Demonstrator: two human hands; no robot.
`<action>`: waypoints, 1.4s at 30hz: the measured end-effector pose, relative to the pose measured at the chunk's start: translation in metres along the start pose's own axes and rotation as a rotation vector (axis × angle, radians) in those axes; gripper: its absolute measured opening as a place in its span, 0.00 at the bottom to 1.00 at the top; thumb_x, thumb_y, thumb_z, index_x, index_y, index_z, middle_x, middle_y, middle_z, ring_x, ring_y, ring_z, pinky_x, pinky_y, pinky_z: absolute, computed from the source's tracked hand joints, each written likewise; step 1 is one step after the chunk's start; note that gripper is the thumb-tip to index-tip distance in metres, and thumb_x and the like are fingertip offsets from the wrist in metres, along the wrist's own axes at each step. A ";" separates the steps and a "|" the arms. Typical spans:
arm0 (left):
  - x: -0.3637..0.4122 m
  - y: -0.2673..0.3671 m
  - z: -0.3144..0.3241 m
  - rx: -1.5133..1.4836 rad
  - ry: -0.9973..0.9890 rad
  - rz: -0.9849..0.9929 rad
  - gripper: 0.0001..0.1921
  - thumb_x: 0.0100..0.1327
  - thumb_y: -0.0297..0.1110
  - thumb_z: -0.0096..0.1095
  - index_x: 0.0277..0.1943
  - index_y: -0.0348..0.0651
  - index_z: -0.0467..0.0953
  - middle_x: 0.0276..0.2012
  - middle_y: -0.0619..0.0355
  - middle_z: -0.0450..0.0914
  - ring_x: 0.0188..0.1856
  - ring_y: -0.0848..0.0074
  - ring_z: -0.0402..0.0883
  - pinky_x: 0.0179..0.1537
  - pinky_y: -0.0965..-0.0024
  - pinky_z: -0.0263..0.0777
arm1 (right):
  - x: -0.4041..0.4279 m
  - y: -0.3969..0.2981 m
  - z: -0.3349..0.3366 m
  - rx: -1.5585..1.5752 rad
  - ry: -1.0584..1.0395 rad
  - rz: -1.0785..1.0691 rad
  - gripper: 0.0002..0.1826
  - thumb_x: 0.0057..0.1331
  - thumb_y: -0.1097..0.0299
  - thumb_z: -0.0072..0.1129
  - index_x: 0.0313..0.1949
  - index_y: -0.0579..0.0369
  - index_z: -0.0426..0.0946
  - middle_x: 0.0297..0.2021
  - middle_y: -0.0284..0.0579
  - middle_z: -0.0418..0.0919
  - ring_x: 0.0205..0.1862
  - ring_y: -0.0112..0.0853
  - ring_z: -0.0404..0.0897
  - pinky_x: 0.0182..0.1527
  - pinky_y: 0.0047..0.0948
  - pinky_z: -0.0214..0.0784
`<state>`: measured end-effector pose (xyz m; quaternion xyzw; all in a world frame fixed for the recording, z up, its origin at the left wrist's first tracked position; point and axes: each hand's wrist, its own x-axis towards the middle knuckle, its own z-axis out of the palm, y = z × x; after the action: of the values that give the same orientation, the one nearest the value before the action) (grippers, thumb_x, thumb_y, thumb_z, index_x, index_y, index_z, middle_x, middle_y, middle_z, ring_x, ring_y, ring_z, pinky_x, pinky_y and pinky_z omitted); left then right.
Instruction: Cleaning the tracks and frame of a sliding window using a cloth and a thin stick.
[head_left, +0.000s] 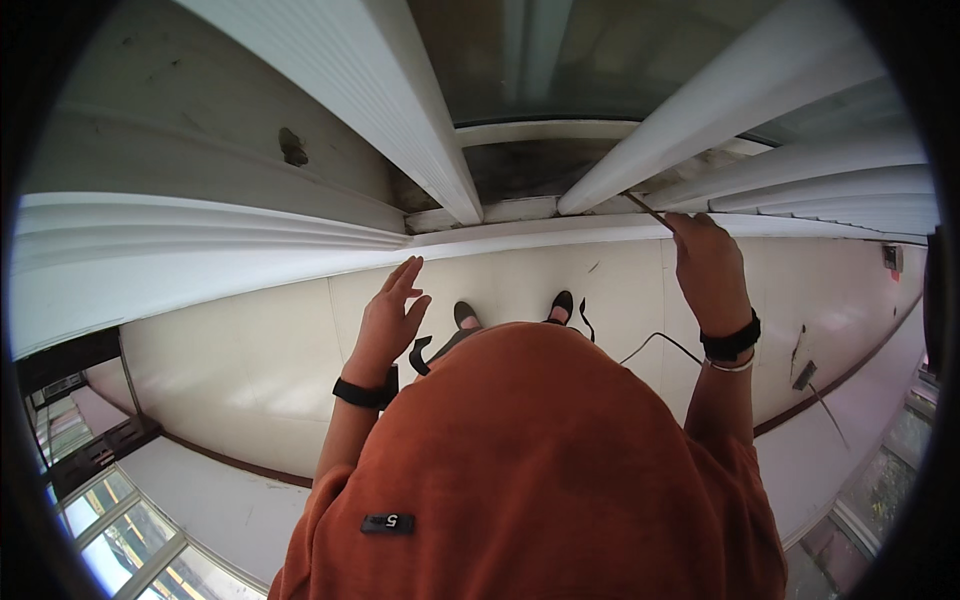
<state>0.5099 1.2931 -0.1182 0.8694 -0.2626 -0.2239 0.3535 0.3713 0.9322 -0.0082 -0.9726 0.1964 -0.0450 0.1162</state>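
My right hand (709, 270) grips a thin dark stick (651, 211), seemingly a slim tool handle. Its far end meets the grimy window sill (517, 210) beside the foot of a rounded white bar (660, 127); the exact tip is hard to make out. Nothing is in my left hand (391, 319). Its fingers are extended, with the thumb apart, just on my side of the white ledge (510, 234). A ribbed white post (375, 97) rises from the sill to the left of the bar. Dark dirt (536, 169) lies in the recess between post and bar.
A dark cable (652, 337) loops over the pale floor (247, 360) by my right forearm. Farther right, a flat-headed long-handled tool (806, 375) leans near the wall (825, 442). More white bars (810, 169) line the window at right. A dark-framed opening (82, 390) is at left.
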 end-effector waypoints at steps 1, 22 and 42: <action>0.001 -0.001 0.000 -0.007 -0.003 0.004 0.29 0.60 0.28 0.61 0.65 0.43 0.64 0.62 0.49 0.69 0.45 0.65 0.83 0.46 0.64 0.76 | -0.002 0.000 -0.001 -0.008 0.000 0.003 0.10 0.60 0.80 0.50 0.40 0.56 0.76 0.31 0.55 0.76 0.35 0.51 0.78 0.36 0.44 0.71; 0.008 -0.019 0.003 -0.015 -0.049 0.083 0.29 0.60 0.27 0.61 0.65 0.42 0.64 0.63 0.46 0.68 0.45 0.64 0.83 0.48 0.64 0.75 | 0.003 0.004 0.075 -0.095 -0.064 0.307 0.22 0.60 0.79 0.45 0.54 0.52 0.73 0.31 0.55 0.80 0.35 0.51 0.80 0.38 0.47 0.72; 0.014 -0.038 -0.014 -0.008 -0.113 0.100 0.28 0.61 0.28 0.59 0.65 0.41 0.65 0.63 0.47 0.68 0.45 0.63 0.83 0.48 0.64 0.76 | -0.081 -0.010 -0.012 0.499 -0.067 0.422 0.11 0.61 0.75 0.56 0.43 0.61 0.78 0.18 0.45 0.73 0.19 0.27 0.72 0.25 0.26 0.64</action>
<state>0.5398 1.3147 -0.1400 0.8399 -0.3243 -0.2556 0.3523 0.2994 0.9708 0.0021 -0.8529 0.3724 -0.0348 0.3642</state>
